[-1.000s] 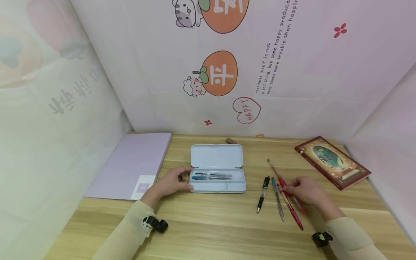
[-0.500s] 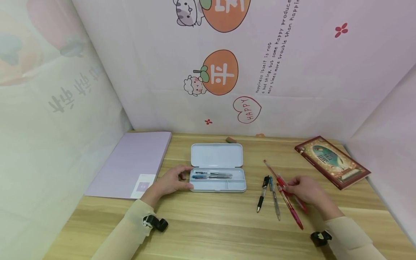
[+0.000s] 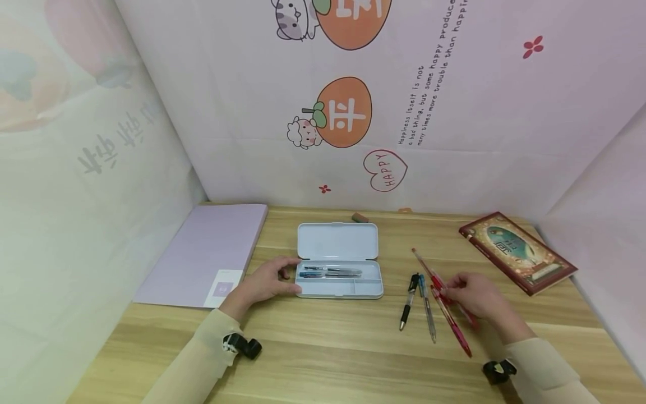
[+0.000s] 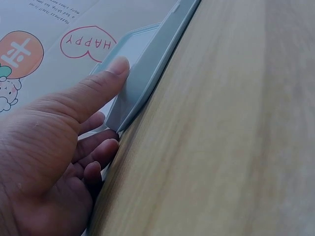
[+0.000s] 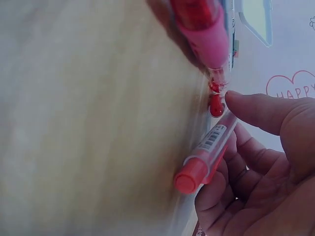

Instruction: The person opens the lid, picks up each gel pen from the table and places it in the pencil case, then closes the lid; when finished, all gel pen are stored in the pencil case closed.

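Observation:
A pale blue pencil case [image 3: 325, 288] lies with its lid [image 3: 337, 241] folded back, several pens [image 3: 330, 274] in its long rear compartment. My left hand [image 3: 266, 281] grips the case's left end, thumb on the front wall and fingers round the side, as the left wrist view shows. On the right, my right hand [image 3: 474, 293] pinches a clear-barrelled red pen [image 5: 212, 140] between thumb and fingers. A slim red-ended pen [image 3: 421, 260] sticks out past these fingertips. Just left of the hand lie a pink-red pen [image 3: 458, 334], a blue-capped pen [image 3: 428, 308] and a black pen [image 3: 408, 303].
A lilac folder [image 3: 207, 247] lies at the left, partly beside my left wrist. At the back right is a brown-bordered book [image 3: 517, 252]. A small brown eraser-like block [image 3: 360, 217] sits behind the case, near the printed back wall [image 3: 454, 179].
The blue-capped pen has slid left, closer to the black one, and the slim red-ended pen has shifted slightly left. Both hands stay almost in place.

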Tool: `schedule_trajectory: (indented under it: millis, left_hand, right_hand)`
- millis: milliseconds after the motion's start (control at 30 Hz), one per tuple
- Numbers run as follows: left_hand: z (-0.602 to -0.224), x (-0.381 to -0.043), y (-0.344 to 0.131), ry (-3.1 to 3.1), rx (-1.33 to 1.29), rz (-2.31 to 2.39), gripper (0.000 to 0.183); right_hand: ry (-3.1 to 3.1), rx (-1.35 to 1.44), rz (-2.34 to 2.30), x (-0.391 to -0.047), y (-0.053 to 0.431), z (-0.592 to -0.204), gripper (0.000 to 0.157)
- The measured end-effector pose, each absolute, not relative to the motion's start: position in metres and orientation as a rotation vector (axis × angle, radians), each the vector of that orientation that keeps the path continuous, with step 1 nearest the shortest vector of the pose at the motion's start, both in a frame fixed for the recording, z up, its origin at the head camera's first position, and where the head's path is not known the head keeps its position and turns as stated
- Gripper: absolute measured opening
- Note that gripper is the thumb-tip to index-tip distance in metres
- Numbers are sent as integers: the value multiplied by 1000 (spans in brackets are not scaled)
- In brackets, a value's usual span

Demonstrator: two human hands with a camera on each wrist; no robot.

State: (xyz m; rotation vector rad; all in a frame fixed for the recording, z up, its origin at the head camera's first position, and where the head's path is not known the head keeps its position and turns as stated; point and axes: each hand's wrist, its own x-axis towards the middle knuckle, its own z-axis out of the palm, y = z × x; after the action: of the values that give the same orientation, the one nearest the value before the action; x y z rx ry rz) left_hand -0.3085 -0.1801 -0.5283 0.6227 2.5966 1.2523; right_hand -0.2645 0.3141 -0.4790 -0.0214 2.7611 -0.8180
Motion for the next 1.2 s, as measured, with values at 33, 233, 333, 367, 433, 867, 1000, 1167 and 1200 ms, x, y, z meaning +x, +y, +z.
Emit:
schedule_trajectory:
  millis: [33,233,333,367,433,867,1000,1167,1200]
  left_hand:
    - [-529,-309,-180,2599,623,1249,75]
    - [-532,-310,-181,2604,604,1239,74]
    - [-532,-311,-181,2603,606,1240,75]
    - [-532,-311,-181,2605,607,1237,76]
    - [-532,-311,-181,2604,612,1237,76]
    - [-531,-310,-181,2613,615,1232,77]
    - [-530,-310,-179,2618,604,1224,76]
    - [-530,-309,-179,2612,588,1221,76]
    - [-530,-309,-179,2612,586,1219,76]
  right_hand:
    - [2755,-27,-835,-265,314,-479,27]
    - [2767,-87,-906,-270,312,-476,24]
    - [2781,-108,-910,-272,310,-472,24]
    - [2789,-123,-907,-272,309,-471,24]
    - [2802,-143,-893,-274,307,-469,24]
    - [2802,-131,-964,-282,286,-461,34]
    - [2811,-159,-975,-285,277,-462,30]
    - [2839,-243,-969,-290,263,-461,29]
    - [2847,-256,-965,-291,261,-460,30]
